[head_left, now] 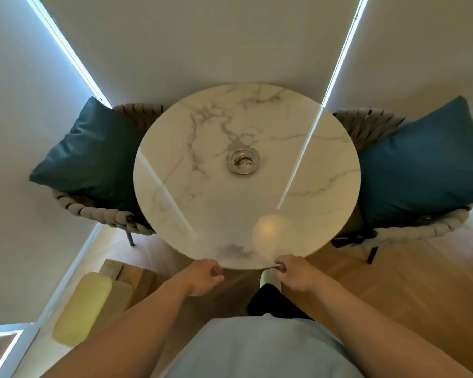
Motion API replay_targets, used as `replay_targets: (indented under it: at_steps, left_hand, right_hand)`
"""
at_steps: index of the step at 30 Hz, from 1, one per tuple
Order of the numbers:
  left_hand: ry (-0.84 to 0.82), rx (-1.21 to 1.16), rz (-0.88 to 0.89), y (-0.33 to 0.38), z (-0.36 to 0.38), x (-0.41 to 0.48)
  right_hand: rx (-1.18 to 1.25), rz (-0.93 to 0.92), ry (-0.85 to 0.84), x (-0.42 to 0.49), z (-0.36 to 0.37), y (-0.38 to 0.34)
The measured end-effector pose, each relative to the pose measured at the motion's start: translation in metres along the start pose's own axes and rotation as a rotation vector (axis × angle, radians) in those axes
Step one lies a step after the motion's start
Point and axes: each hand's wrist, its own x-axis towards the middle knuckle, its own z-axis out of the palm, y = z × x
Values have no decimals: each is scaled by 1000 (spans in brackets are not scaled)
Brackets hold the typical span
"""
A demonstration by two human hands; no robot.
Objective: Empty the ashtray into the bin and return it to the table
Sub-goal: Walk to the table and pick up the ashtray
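At the near edge of the round marble table, both hands hang curled and hold nothing.

Close to the tabletop's centre, well apart from every edge, sits the metal ashtray with dark ash in its bowl. Left hand and right hand are loosely clenched just short of the near rim. Teal cushions lie on woven chairs flanking the table.

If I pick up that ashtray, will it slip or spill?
The ashtray looks like shiny metal, so probably rigid, light and somewhat slick. It holds loose ash, so tilting it would likely spill. On the glossy table it would probably slide if nudged.
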Motion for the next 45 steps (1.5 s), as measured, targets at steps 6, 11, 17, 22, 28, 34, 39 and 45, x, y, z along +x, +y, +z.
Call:
replay_targets:
  at_steps: [6,11,17,22,28,34,39,45]
  left_hand:
    - [1,-43,-49,34,-50,50]
    - [38,-59,-54,73,-98,92]
    - [8,-92,-110,85,-120,115]
    - [53,-93,-109,86,-159,138]
    - [74,-74,-57,88,-201,174]
    - [70,-108,-22,74,-241,207]
    - [158,-200,-38,66,-264,231]
    - [203,-175,-45,66,-281,256]
  right_hand:
    - [-31,-53,-20,53,-75,-17]
    - [-55,-105,15,93,-152,-30]
    - [-63,-132,3,124,-182,-36]
    - [-40,-139,36,146,-205,-55]
    - [26,-55,99,163,-226,-68]
    - [95,-5,150,190,-242,-98]
    - [125,-6,200,212,-256,-119]
    - [94,-48,223,239,-267,-130]
